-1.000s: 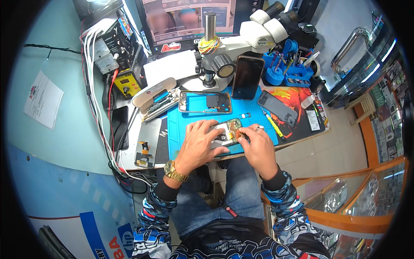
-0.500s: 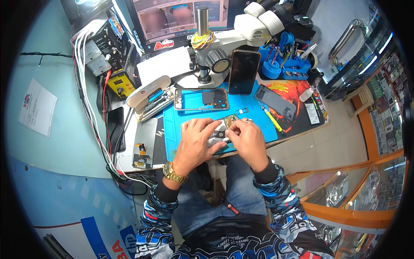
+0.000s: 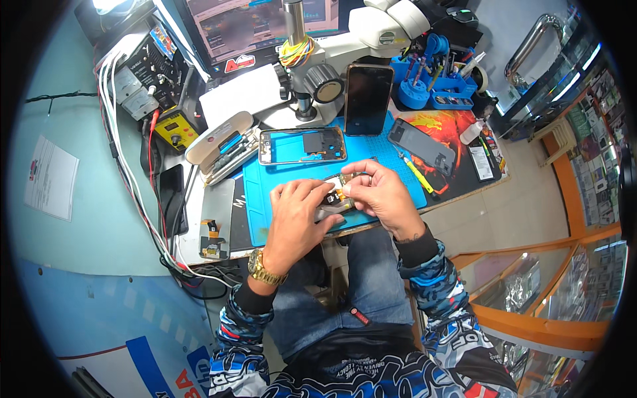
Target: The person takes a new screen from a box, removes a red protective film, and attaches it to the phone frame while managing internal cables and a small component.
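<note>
Head view: left hand (image 3: 296,222) presses flat on the phone board (image 3: 335,199), near edge of the blue mat (image 3: 279,186). Right hand (image 3: 381,196) pinches its top end, fingers closed. Keep it flat, lift gently, don't flex.

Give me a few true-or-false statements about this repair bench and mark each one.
1. Both hands, left hand and right hand, are on a small phone part over the blue mat. True.
2. The gold watch is on the right wrist. False: it is on the left.
3. An empty phone frame lies on the mat. True.
4. The dark phone lies flat on the mat. False: it stands propped by the microscope.
</note>
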`<state>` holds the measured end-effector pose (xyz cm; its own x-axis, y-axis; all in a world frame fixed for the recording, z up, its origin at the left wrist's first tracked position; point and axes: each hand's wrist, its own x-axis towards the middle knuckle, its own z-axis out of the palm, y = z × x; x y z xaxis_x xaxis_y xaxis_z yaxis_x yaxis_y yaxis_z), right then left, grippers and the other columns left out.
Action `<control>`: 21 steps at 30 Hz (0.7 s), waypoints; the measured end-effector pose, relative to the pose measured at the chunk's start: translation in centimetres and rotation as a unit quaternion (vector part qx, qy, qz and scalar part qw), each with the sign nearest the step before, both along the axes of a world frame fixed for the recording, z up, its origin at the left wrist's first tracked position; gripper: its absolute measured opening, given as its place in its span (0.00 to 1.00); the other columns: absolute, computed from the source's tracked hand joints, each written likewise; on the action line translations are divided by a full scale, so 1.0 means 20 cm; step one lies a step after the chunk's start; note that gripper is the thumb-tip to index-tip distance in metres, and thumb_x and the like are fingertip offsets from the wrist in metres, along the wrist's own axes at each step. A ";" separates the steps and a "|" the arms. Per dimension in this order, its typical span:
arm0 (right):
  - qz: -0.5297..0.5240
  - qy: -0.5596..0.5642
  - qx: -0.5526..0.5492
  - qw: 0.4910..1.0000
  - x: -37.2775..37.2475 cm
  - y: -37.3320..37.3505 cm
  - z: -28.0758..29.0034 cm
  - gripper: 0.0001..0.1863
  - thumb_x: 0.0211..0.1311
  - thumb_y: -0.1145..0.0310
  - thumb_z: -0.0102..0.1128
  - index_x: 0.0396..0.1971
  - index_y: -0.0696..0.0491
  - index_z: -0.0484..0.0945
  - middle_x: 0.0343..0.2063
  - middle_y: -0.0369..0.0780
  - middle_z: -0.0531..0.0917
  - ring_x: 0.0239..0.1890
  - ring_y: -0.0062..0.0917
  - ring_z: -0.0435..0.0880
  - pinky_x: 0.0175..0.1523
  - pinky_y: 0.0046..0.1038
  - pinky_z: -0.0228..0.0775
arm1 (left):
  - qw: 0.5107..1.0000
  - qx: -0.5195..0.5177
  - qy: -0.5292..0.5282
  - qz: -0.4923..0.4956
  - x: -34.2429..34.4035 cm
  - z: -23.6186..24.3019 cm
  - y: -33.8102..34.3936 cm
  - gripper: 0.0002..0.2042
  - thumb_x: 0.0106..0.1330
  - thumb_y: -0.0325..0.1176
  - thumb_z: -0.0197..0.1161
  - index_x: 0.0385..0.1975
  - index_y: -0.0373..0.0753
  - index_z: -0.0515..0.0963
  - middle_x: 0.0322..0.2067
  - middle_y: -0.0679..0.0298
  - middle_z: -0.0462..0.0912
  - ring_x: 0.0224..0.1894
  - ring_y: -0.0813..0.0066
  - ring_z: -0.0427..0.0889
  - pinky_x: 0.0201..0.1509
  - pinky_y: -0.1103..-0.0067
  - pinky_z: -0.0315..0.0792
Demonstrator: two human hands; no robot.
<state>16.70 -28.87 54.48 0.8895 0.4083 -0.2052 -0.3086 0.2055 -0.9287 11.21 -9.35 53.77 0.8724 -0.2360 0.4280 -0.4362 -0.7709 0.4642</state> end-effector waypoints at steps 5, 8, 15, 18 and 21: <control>-0.008 -0.034 -0.036 0.999 0.01 -0.02 -0.02 0.16 0.63 0.79 0.65 0.51 0.59 0.77 0.26 0.32 0.82 0.24 0.10 0.75 0.28 0.14 0.67 | 0.999 -0.006 -0.029 0.033 0.01 -0.06 -0.02 0.21 0.53 0.35 0.77 0.48 0.44 0.82 0.45 0.65 0.84 0.52 0.62 0.81 0.67 0.56 0.61; -0.008 -0.044 -0.061 0.997 0.01 -0.03 -0.03 0.16 0.63 0.78 0.65 0.51 0.60 0.77 0.26 0.33 0.82 0.23 0.10 0.75 0.28 0.15 0.68 | 0.997 -0.002 -0.074 0.021 0.02 -0.07 -0.02 0.17 0.54 0.31 0.75 0.45 0.45 0.83 0.41 0.67 0.85 0.49 0.63 0.81 0.69 0.48 0.60; -0.066 -0.200 -0.233 0.949 -0.05 0.00 -0.06 0.11 0.61 0.78 0.63 0.44 0.60 0.80 0.23 0.38 0.82 0.23 0.24 0.80 0.31 0.28 0.72 | 0.997 0.018 -0.039 -0.067 0.09 -0.03 0.04 0.10 0.53 0.27 0.74 0.36 0.45 0.86 0.40 0.68 0.86 0.46 0.65 0.83 0.65 0.54 0.68; -0.131 -0.385 -0.318 0.857 -0.13 0.00 -0.06 0.11 0.59 0.78 0.64 0.42 0.58 0.82 0.31 0.44 0.83 0.33 0.39 0.82 0.38 0.35 0.74 | 0.995 0.025 -0.024 -0.091 0.12 0.00 0.07 0.10 0.51 0.28 0.74 0.35 0.45 0.87 0.38 0.69 0.85 0.44 0.65 0.82 0.62 0.58 0.71; -0.149 -0.465 -0.363 0.794 -0.20 -0.05 -0.09 0.13 0.57 0.77 0.67 0.43 0.56 0.83 0.42 0.45 0.82 0.43 0.40 0.81 0.43 0.38 0.72 | 0.994 -0.003 -0.004 -0.113 0.15 -0.01 0.08 0.11 0.50 0.28 0.75 0.35 0.44 0.88 0.37 0.70 0.85 0.41 0.66 0.80 0.55 0.64 0.72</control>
